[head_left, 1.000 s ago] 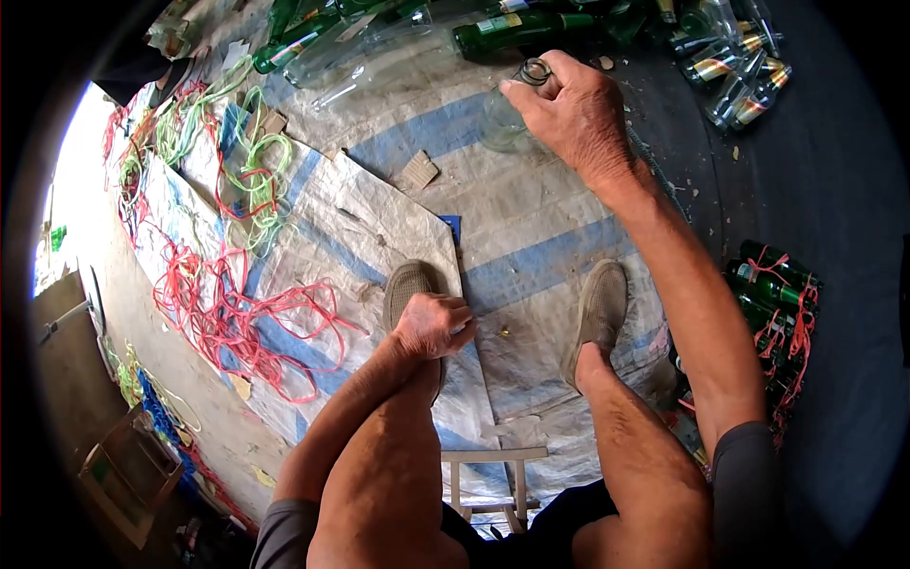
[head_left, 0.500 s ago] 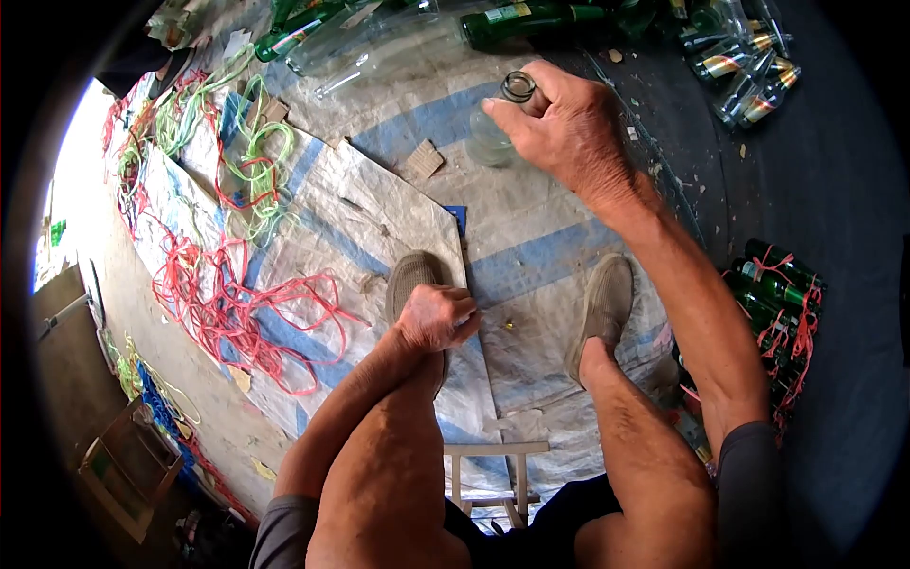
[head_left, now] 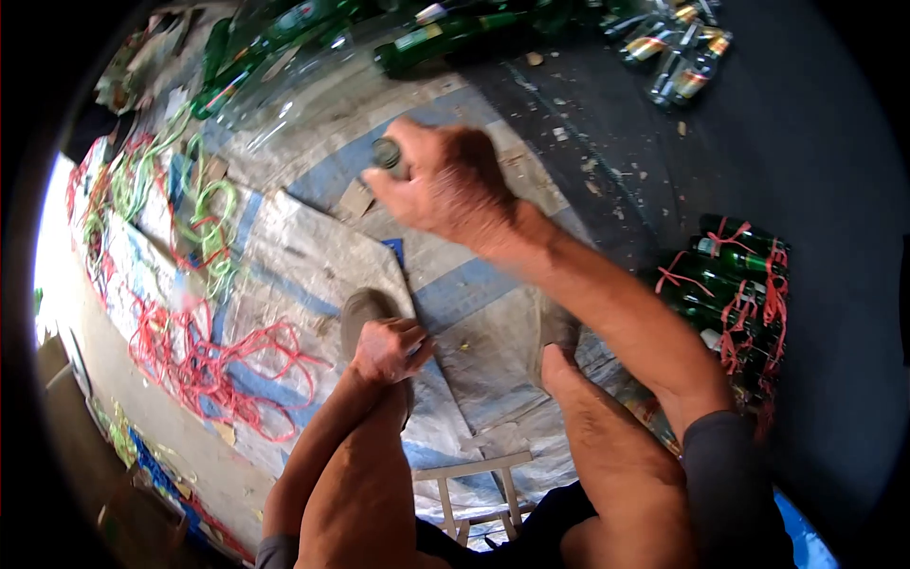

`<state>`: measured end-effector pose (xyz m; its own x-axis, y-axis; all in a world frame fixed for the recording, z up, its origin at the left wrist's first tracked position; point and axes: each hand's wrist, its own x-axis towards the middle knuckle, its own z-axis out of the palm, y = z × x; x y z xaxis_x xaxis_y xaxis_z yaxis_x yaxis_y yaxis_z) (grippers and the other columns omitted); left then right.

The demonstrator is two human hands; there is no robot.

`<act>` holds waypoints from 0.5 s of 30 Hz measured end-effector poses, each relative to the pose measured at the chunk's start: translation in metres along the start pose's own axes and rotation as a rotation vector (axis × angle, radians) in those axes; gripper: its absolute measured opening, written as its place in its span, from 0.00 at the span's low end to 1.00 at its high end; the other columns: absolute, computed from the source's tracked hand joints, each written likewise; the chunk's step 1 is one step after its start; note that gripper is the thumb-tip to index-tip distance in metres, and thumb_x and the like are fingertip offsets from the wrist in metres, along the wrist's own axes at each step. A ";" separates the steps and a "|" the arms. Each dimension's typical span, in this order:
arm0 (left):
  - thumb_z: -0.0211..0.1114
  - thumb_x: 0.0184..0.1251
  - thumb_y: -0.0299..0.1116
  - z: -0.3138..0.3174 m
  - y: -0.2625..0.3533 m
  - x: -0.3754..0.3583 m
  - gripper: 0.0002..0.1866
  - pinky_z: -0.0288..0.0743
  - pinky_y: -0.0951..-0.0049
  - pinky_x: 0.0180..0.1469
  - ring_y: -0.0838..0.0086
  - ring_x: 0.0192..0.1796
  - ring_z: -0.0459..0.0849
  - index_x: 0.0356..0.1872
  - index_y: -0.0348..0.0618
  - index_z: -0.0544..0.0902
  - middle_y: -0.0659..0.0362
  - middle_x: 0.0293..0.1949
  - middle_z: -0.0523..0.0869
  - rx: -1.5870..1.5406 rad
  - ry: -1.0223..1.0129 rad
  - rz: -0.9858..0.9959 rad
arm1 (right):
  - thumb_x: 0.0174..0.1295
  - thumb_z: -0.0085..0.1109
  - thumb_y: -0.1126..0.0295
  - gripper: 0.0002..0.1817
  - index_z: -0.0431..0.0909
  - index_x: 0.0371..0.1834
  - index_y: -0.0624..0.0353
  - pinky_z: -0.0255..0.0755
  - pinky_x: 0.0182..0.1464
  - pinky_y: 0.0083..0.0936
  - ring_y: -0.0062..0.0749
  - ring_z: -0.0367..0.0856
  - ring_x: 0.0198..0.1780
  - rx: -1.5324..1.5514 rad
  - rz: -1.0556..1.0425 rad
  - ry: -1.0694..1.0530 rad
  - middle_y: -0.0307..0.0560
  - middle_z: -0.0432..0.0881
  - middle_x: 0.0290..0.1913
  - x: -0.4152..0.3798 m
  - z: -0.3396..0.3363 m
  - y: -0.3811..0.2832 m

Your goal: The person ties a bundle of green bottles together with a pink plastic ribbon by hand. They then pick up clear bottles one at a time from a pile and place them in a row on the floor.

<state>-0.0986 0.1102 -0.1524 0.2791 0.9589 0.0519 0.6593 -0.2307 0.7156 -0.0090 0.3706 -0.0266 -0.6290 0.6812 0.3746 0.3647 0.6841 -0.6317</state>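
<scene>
My right hand [head_left: 455, 180] is closed round the neck of a glass bottle [head_left: 387, 152], whose mouth points up toward me. Most of that bottle is hidden behind the hand. My left hand [head_left: 389, 349] is curled into a fist by my left shoe [head_left: 365, 313], below the right hand; whatever may be inside its fingers is hidden. Beyond the right hand lie clear glass bottles [head_left: 303, 90] and a green bottle [head_left: 445, 40] on their sides. A scrap of cardboard [head_left: 355, 199] lies on the sheet close to the held bottle.
Tangled red twine [head_left: 223, 365] and green twine [head_left: 216, 218] spread on the left over a white and blue woven sheet [head_left: 474, 284]. Green bottles tied with red twine [head_left: 730, 275] lie to the right. Labelled clear bottles [head_left: 687, 66] are farther back on dark sheeting [head_left: 758, 142].
My right hand has moved left in view with the bottle, and the bottle's lower body no longer shows. The view has shifted. My left hand stays closed by the shoe.
</scene>
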 end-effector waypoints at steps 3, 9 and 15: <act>0.77 0.60 0.33 0.002 -0.002 0.001 0.13 0.75 0.58 0.27 0.57 0.25 0.83 0.24 0.46 0.80 0.57 0.22 0.80 -0.014 0.000 0.015 | 0.60 0.74 0.63 0.16 0.78 0.39 0.61 0.80 0.31 0.47 0.58 0.88 0.29 0.017 0.022 0.006 0.55 0.84 0.24 -0.003 -0.003 -0.005; 0.77 0.59 0.32 -0.003 0.007 0.006 0.15 0.74 0.58 0.26 0.57 0.24 0.83 0.21 0.45 0.78 0.56 0.21 0.79 0.031 0.011 0.018 | 0.60 0.76 0.59 0.20 0.79 0.48 0.58 0.82 0.38 0.49 0.61 0.90 0.36 0.041 0.118 -0.098 0.57 0.89 0.32 -0.010 -0.008 -0.001; 0.78 0.59 0.32 -0.005 0.011 0.011 0.16 0.74 0.59 0.25 0.58 0.24 0.82 0.20 0.46 0.77 0.57 0.21 0.79 0.017 0.023 0.016 | 0.62 0.75 0.59 0.23 0.77 0.54 0.58 0.82 0.39 0.49 0.61 0.90 0.37 0.079 0.144 -0.192 0.58 0.89 0.33 -0.012 -0.013 0.004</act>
<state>-0.0920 0.1189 -0.1410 0.2732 0.9587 0.0794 0.6666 -0.2482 0.7029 0.0084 0.3687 -0.0250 -0.6960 0.7030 0.1462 0.4095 0.5559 -0.7233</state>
